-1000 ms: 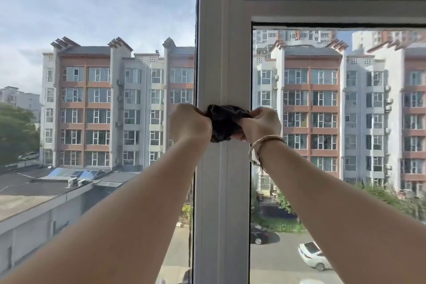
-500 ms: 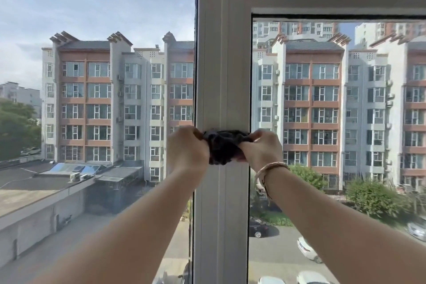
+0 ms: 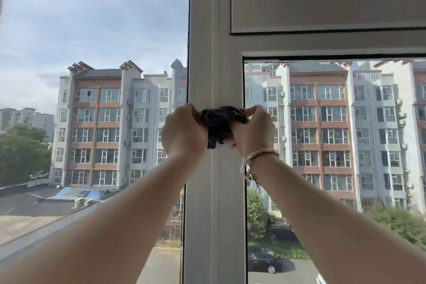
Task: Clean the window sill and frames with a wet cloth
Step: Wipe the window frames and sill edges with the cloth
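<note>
Beyond the glass, apartment blocks [image 3: 99, 127] in grey and brick-red under a cloudy sky, a low flat roof at the lower left, trees, and a dark car [image 3: 262, 261] parked on the street below.

Up the middle of the view, the white upright window frame [image 3: 214, 53], ribbed lengthwise, meeting a horizontal frame bar [image 3: 334, 39] that runs off to the right edge; a black seal lining the panes on that side. Large fixed pane to the left of the upright, two stacked panes to the right.

Reaching up from the bottom corners, two bare forearms, converging on the upright frame at mid-height.

Left hand [image 3: 184, 132] against the left edge of the upright, back of the hand toward the camera, fingers curled closed on the left end of the cloth. Right hand [image 3: 253, 130] against the right edge of the upright, fingers [image 3: 252, 110] bent over and pinched tight on the cloth's right end. On the right wrist, a pale bangle [image 3: 260, 154] with a thin cord hanging below it.

Between the two hands, the dark cloth [image 3: 220, 122], bunched and wrinkled, stretched across the front face of the upright frame and pressed against it, a loose fold drooping below the hands. Wetness of the cloth not discernible. Window sill out of view.
</note>
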Demonstrator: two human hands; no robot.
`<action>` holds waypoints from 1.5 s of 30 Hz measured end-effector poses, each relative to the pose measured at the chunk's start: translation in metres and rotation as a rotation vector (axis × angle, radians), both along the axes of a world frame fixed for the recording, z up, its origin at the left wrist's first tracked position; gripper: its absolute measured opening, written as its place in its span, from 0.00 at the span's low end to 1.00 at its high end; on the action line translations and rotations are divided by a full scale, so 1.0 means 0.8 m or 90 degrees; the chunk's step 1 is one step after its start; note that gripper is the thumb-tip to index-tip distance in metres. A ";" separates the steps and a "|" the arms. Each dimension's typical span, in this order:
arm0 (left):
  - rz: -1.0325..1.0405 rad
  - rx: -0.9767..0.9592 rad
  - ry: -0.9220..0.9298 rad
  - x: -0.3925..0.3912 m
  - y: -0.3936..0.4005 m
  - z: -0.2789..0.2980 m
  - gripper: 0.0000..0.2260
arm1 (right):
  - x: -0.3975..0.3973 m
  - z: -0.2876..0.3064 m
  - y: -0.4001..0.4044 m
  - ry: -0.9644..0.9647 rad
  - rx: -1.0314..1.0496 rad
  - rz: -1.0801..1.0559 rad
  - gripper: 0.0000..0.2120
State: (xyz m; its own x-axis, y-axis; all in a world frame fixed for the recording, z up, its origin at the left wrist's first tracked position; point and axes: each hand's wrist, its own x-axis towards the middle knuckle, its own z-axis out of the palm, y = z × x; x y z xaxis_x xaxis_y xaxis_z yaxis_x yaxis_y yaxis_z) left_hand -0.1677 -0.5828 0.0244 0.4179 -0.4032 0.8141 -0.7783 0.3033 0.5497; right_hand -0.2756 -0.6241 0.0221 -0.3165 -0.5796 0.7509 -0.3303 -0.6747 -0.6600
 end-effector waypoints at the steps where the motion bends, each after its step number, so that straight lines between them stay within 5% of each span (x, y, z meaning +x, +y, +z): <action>1: 0.004 0.007 -0.021 -0.002 0.003 -0.010 0.07 | -0.004 -0.014 0.002 -0.001 0.022 0.017 0.08; 5: -0.006 0.045 -0.076 -0.004 0.010 -0.056 0.11 | -0.017 -0.076 0.018 0.043 0.083 0.059 0.11; 10: -0.037 0.074 -0.017 0.000 0.006 -0.072 0.09 | -0.015 -0.104 0.022 0.051 0.039 -0.052 0.10; 19: -0.034 0.079 0.016 -0.005 0.012 -0.070 0.08 | -0.002 -0.113 0.032 -0.126 -0.019 -0.073 0.20; 23: -0.045 0.086 0.031 -0.002 0.012 -0.069 0.07 | -0.003 -0.108 0.026 -0.056 -0.017 -0.132 0.14; 29: -0.037 0.087 0.042 -0.001 0.006 -0.071 0.08 | 0.005 -0.115 0.020 0.024 -0.037 -0.168 0.16; 41: -0.085 -0.017 0.093 0.000 -0.016 0.091 0.11 | 0.016 0.082 -0.010 0.009 -0.125 -0.228 0.13; 45: -0.072 -0.039 0.089 -0.001 -0.015 0.087 0.11 | 0.005 0.062 -0.017 0.059 -0.147 -0.213 0.13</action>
State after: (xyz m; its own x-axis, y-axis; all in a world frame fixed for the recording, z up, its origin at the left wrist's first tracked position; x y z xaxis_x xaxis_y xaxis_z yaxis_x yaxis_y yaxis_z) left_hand -0.1686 -0.5951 0.0941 0.4835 -0.4056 0.7757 -0.6548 0.4205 0.6280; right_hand -0.2719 -0.6376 0.0716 -0.3838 -0.2692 0.8833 -0.6077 -0.6465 -0.4612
